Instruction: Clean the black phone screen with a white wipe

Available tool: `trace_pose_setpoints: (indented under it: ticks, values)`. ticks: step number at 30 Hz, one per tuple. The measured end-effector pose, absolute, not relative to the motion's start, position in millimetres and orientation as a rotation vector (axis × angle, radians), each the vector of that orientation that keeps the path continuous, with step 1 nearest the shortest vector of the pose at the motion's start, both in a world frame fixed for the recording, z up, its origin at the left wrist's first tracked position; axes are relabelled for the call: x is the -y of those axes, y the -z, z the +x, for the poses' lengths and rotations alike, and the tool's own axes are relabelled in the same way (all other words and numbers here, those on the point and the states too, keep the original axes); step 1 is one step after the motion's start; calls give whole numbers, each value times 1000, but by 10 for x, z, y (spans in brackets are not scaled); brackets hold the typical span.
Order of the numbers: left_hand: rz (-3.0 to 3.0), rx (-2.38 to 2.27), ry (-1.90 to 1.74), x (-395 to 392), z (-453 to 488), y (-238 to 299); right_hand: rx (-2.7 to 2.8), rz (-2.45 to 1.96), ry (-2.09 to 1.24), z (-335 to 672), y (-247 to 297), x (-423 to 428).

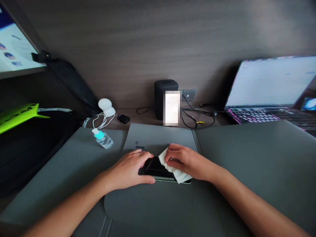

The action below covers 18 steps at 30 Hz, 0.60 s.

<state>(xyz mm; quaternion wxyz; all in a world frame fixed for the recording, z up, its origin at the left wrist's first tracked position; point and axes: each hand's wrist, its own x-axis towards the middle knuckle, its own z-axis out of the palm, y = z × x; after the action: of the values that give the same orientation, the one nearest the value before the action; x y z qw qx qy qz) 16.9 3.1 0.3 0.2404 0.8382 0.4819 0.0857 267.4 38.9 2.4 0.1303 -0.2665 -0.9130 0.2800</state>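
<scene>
A flat, tablet- or phone-like device with a dark glossy screen (155, 168) lies sideways on the grey mat before me. My left hand (130, 168) grips its left end, thumb along the near edge and fingers at the far edge. Bunched in the fingers of my right hand (186, 159) is a white tissue (182, 176), pressed against the right part of the screen and covering it there. A grey flat panel (160, 133) with a small dark mark lies just behind the device.
A clear spray bottle (105, 140) lies tilted at left. Behind are a white round-headed gadget (105, 107) with cables, a black fob-like item (123, 118), a black speaker (160, 98) and black cables (209, 116). An open laptop (271, 85) stands at right.
</scene>
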Motion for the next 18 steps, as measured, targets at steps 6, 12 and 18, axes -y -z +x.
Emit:
trace_pose_setpoints:
  ticks: [6,12,18]
  values:
    - [2313,-1311,-227,-29,174,-7,2679,-614,-828,2636,-14,-366]
    - [2291,-1316,-233,-27,178,1,2678,-647,-800,2594,-5,-342]
    - [2277,-1323,-244,-26,168,-5,2640,-737,-776,2609,-11,-342]
